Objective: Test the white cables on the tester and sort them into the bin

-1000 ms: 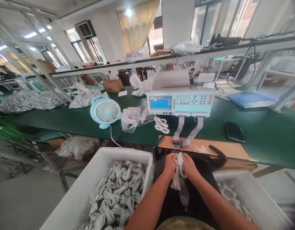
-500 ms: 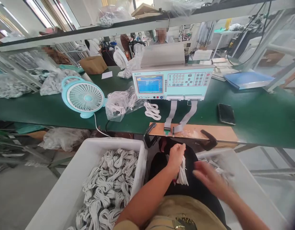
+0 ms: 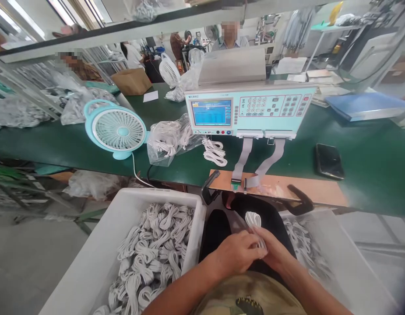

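A looped bundle of white cable (image 3: 253, 219) is above my lap, its folded loops sticking up past my fingers. My left hand (image 3: 239, 251) is closed round the lower part of the bundle from the left. From the right, my right hand (image 3: 273, 246) grips the same bundle, and the fingers of both hands meet there. The bundle's lower end is hidden by the hands. To my left a white bin (image 3: 123, 210) holds many grey-white cable bundles (image 3: 163, 249). To my right another white bin (image 3: 345, 258) holds more cable bundles (image 3: 305, 245).
On the green bench (image 3: 287, 164) stands a tester (image 3: 251, 109) with two ribbon cables (image 3: 243, 155) running to a clamped wooden board (image 3: 277, 183). A blue fan (image 3: 118, 131), bagged cables (image 3: 167, 140), a loose bundle (image 3: 214, 152) and a phone (image 3: 329, 161) are there. A person sits opposite.
My right hand has come in from the right and joined the left on the cable bundle. The bundle now points its loops upward instead of hanging below my left hand.
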Demonstrator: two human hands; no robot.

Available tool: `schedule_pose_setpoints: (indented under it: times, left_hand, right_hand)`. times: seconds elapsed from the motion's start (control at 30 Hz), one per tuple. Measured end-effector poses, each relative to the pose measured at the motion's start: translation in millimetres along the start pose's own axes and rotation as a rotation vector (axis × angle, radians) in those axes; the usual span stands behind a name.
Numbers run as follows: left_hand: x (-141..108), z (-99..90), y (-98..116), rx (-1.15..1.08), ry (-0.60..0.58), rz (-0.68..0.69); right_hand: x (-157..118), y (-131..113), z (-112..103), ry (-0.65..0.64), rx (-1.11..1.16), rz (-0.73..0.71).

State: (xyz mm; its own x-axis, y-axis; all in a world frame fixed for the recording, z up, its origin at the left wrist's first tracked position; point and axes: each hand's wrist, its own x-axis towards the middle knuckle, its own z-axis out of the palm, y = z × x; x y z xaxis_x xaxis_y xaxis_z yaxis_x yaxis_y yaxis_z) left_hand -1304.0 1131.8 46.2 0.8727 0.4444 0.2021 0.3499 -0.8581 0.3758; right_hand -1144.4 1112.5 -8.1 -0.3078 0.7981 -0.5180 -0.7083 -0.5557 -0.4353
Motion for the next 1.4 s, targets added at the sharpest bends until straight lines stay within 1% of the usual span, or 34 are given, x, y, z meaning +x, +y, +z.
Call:
schedule_pose_setpoints:
  times: [0.07,0.1,0.13,0.17,0.2,0.23,0.27,0.3,0.33,0.37,0.43,0.47,0.53,0.6,0.63,0.7,0.77,0.83,0.93,1.03,1.13,1.17,1.23,1.33,1.4]
  left_hand:
    - [2,3.1,-5,-0.008,0.020,0.021]
    - [4,3.4,-7,-0.070,0.048,-0.001]
    - [6,3.2,-9,-0.165,0.093,-0.045]
    - [9,2.9,-11,-0.280,0.149,-0.123]
    - [11,2.8,-12,-0.403,0.220,-0.234]
    - [13,3.2,-12,-0.526,0.297,-0.371]
    - [16,4.2,-12,-0.647,0.373,-0.521]
    - [19,5.8,-12,-0.770,0.441,-0.664]
    - [22,7.9,-11,-0.893,0.497,-0.786]
    - [25,10.2,-11,-1.014,0.546,-0.877]
    - [32,14.4,-11,-1.221,0.632,-0.983]
    - [36,15.8,-12,-1.290,0.669,-1.015]
    - [42,16.8,-13,-1.356,0.723,-1.061]
    - [47,15.1,-15,-1.347,0.735,-1.080]
    - [49,13.4,-15,-1.314,0.734,-1.076]
    - [52,8.8,-18,-1.179,0.720,-1.032]
    - [53,4.2,-22,-1.003,0.683,-0.957]
    - [53,1.8,-30,-0.881,0.638,-0.899]
    - [52,4.5,-44,-0.886,0.614,-0.911]
    - [48,11.1,-57,-0.983,0.641,-0.957]
    - [45,12.4,-66,-1.034,0.644,-0.968]
    - [43,10.6,-68,-1.032,0.625,-0.962]
    - [41,3.6,-72,-1.011,0.546,-0.932]
    - [40,-9.7,-77,-0.952,0.422,-0.866]
    - [40,-15.4,-80,-0.919,0.414,-0.830]
  right_hand:
    - [7,3,3,0.010,-0.048,0.049]
    - [11,4,4,0.025,-0.120,0.034]
    - [13,4,3,0.057,-0.231,-0.030]
    - [15,4,1,0.107,-0.370,-0.148]
    - [16,3,0,0.170,-0.528,-0.312]
    - [15,0,-2,0.225,-0.692,-0.498]
    - [14,-3,-3,0.243,-0.847,-0.672]
    - [12,-7,-3,0.207,-0.983,-0.805]
    - [9,-12,-1,0.120,-1.095,-0.889]
    - [5,-17,1,0.004,-1.182,-0.932]
    - [-2,-28,7,-0.212,-1.288,-0.955]
    - [-5,-33,11,-0.284,-1.317,-0.965]
    - [-9,-41,18,-0.359,-1.352,-0.989]
    - [-8,-46,24,-0.374,-1.344,-0.980]
    - [-6,-47,26,-0.342,-1.313,-0.959]
    - [2,-50,28,-0.206,-1.182,-0.888]
    - [14,-52,29,-0.042,-0.981,-0.789]
    - [28,-54,31,0.057,-0.793,-0.681]
    - [47,-54,33,0.091,-0.657,-0.579]
    - [58,-52,35,0.126,-0.617,-0.570]
    - [60,-50,39,0.147,-0.584,-0.580]
    - [60,-50,40,0.151,-0.573,-0.578]
    - [58,-51,44,0.158,-0.532,-0.552]
    - [55,-53,51,0.166,-0.408,-0.457]
    - [56,-54,55,0.177,-0.328,-0.400]
